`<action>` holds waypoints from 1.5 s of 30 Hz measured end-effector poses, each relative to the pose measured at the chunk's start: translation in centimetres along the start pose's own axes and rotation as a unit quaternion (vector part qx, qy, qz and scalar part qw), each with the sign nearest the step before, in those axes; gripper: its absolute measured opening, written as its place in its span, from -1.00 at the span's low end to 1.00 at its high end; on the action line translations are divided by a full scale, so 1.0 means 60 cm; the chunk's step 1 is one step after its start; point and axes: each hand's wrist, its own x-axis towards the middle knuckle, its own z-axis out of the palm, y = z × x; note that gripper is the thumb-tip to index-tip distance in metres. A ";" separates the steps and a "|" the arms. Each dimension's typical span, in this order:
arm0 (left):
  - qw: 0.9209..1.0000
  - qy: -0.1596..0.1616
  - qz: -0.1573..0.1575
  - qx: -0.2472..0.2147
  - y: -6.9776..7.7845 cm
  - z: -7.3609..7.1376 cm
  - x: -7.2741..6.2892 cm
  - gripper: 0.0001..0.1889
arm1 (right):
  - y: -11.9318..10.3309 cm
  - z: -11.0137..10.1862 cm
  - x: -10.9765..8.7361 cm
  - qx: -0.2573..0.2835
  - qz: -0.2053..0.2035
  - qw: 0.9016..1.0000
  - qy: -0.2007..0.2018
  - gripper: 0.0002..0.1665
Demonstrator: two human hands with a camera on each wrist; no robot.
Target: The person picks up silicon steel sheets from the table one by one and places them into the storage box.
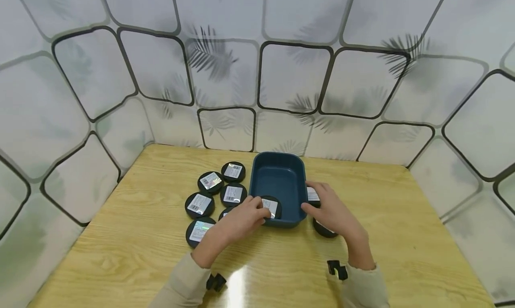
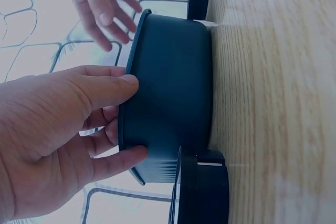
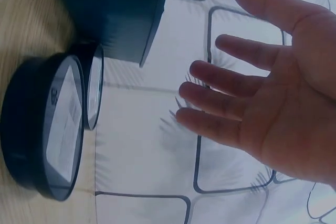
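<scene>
A dark blue rectangular bin (image 1: 277,158) stands on the table. Inside its front left corner lies a round black container (image 1: 275,204) with a white label. My left hand (image 1: 245,216) is over that corner. The thumb (image 2: 121,88) laps the front rim, the little finger is outside the wall, and the other fingers bend behind the rim. Their tips are hidden, so whether they grip the container or the rim cannot be told. My right hand (image 1: 331,207) is beside the bin's right wall. Its fingers (image 3: 220,85) are spread and hold nothing.
Several like black containers (image 1: 200,204) lie to the left of the bin. Two more are on its right, one (image 1: 325,229) partly under my right hand. A patterned curtain (image 1: 229,129) surrounds the wooden table (image 1: 281,267) at the back and sides.
</scene>
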 end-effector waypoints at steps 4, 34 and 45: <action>1.000 0.002 -0.004 -0.004 -0.002 -0.004 0.001 -0.85 | 0.010 -0.014 -0.001 -0.008 0.017 1.000 -0.009 -0.19; 1.000 0.000 -0.012 -0.003 -0.001 -0.004 0.000 -0.88 | 0.035 -0.016 -0.003 -0.055 0.129 0.985 -0.097 0.18; 1.000 -0.001 -0.009 -0.004 0.001 0.001 0.002 -0.88 | 0.043 -0.007 -0.005 -0.060 0.137 0.985 -0.087 0.17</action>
